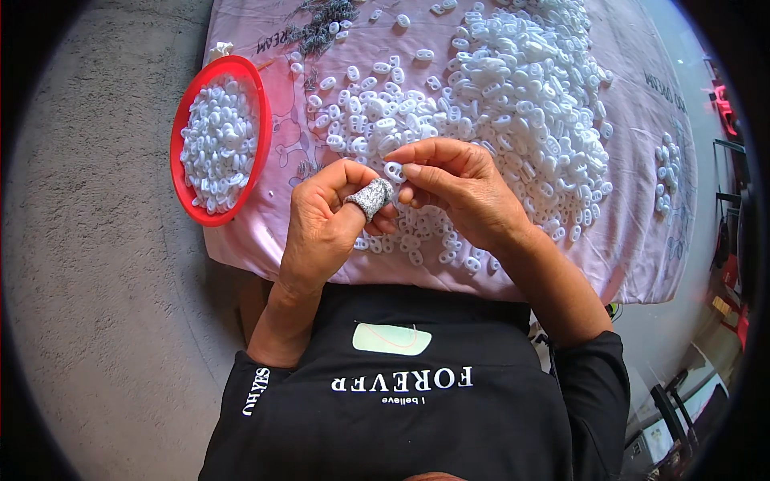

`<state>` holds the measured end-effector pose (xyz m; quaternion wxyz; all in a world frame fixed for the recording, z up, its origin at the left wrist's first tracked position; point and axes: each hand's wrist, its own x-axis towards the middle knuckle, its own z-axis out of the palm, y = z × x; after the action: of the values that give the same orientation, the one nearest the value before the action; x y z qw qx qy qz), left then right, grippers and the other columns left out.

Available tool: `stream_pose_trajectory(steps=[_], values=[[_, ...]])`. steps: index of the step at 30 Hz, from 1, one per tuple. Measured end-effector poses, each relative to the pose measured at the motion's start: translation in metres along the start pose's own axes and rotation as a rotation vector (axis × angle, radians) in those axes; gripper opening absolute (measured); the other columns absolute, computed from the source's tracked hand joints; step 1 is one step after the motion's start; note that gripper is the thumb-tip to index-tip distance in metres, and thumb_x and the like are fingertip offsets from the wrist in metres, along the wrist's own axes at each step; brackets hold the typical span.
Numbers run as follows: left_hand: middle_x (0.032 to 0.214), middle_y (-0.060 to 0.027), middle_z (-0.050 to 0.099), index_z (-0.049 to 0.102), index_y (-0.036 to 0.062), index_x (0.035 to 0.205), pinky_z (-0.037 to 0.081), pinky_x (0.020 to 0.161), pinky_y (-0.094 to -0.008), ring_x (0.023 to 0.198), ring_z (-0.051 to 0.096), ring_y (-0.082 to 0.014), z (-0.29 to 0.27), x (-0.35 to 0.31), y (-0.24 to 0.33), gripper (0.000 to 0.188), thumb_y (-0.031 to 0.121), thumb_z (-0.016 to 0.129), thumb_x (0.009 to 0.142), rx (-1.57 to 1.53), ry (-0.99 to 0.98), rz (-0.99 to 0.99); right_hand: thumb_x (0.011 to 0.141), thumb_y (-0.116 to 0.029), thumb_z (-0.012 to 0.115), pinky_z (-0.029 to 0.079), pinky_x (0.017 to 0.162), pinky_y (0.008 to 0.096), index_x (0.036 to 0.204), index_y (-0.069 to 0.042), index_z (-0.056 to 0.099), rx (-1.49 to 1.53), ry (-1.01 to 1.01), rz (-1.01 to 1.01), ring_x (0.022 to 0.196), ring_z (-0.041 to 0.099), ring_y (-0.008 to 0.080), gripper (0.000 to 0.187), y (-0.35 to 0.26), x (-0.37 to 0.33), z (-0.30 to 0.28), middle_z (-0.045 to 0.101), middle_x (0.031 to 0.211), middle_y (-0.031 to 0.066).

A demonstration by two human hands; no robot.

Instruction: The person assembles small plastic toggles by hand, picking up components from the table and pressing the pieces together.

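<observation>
Looking down over my own arms, I see my right hand (461,188) pinching one small white plastic link (394,170) between thumb and forefinger, the fingers (429,151) closed on it. My left hand (325,220) meets it from the other side; its thumb wears a grey knitted cover (371,197), whose tip sits just below the link and against the right fingertips. Those left fingers are curled inward, but I cannot tell whether they grip the link or only steady it.

Just beyond the fingertips spreads a big heap of the same white links (513,88), lying on a pink cloth (642,152) that covers the tabletop. More loose links lie scattered right under both hands. Well off to the left of the left hand sits a red bowl (261,120), filled with white links, half over the cloth's edge. Far past the fingers, at the top of the cloth, lies a small tangle of grey trimmings (321,24). A few links form a separate little cluster (666,172) away to the right.
</observation>
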<state>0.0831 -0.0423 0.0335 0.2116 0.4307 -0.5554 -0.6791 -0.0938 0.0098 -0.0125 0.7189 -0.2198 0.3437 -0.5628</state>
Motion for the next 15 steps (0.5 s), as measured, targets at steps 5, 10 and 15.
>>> stream_pose_trajectory(steps=[5, 10, 15], values=[[0.079, -0.0095, 0.065, 0.057, -0.0034, 0.097, 0.053, 0.060, -0.0218, 0.068, 0.064, -0.0113, 0.0008, 0.0003, -0.0013, 0.014, -0.003, 0.047, 0.088, -0.006, 0.000, 0.017, 0.090, -0.007, 0.058, 0.052, 0.072, 0.0247, 0.108, 0.002, 0.063, -0.107, 0.006, -0.066, 0.076, 0.061, 0.0091, 0.021, 0.0009, -0.0007, 0.0021, 0.064, 0.085, 0.0037], [0.080, -0.0094, 0.065, 0.057, -0.0031, 0.097, 0.053, 0.060, -0.0219, 0.068, 0.064, -0.0112, 0.0010, 0.0001, -0.0023, 0.015, -0.004, 0.046, 0.088, -0.002, 0.002, 0.004, 0.090, -0.007, 0.058, 0.052, 0.073, 0.0256, 0.109, 0.001, 0.063, -0.141, 0.009, -0.100, 0.077, 0.062, 0.0100, 0.021, 0.0009, -0.0007, 0.0033, 0.064, 0.085, 0.0047], [0.084, -0.0088, 0.066, 0.057, -0.0029, 0.097, 0.053, 0.061, -0.0220, 0.069, 0.064, -0.0109, 0.0018, 0.0013, -0.0007, 0.015, -0.004, 0.045, 0.088, -0.007, 0.012, -0.003, 0.089, -0.006, 0.059, 0.053, 0.074, 0.0258, 0.110, 0.002, 0.062, -0.109, -0.009, -0.082, 0.078, 0.063, 0.0111, 0.022, 0.0001, -0.0014, 0.0042, 0.065, 0.087, 0.0061]])
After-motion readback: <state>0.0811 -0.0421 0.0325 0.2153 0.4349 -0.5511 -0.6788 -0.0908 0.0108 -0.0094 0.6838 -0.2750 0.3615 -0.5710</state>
